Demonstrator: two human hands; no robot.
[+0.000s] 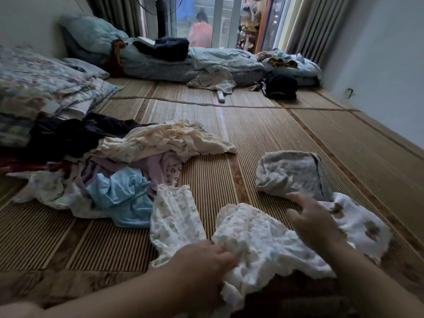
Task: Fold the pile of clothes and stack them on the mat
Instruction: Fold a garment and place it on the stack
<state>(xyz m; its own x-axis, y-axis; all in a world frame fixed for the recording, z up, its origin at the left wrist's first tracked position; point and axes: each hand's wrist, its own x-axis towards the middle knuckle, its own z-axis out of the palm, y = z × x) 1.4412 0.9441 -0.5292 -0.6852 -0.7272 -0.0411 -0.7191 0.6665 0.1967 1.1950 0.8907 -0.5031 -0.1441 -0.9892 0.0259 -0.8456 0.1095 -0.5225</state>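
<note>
A white floral garment [259,239] lies crumpled on the woven mat [206,184] just in front of me. My left hand [202,262] grips its near edge, fingers curled into the cloth. My right hand [314,221] rests on top of its right side with loosely bent fingers. A folded grey floral piece [291,173] sits on the mat just beyond my right hand. A white cloth with brown patches [360,221] lies under and right of that hand. The unfolded pile [110,171] of cream, purple, blue and dark clothes spreads at the left.
Folded floral bedding [39,88] is stacked at the far left. Pillows and blue quilts [179,63] line the back by the glass door, where a person in orange stands outside. A dark bundle [280,87] and a white remote [221,96] lie on the mat.
</note>
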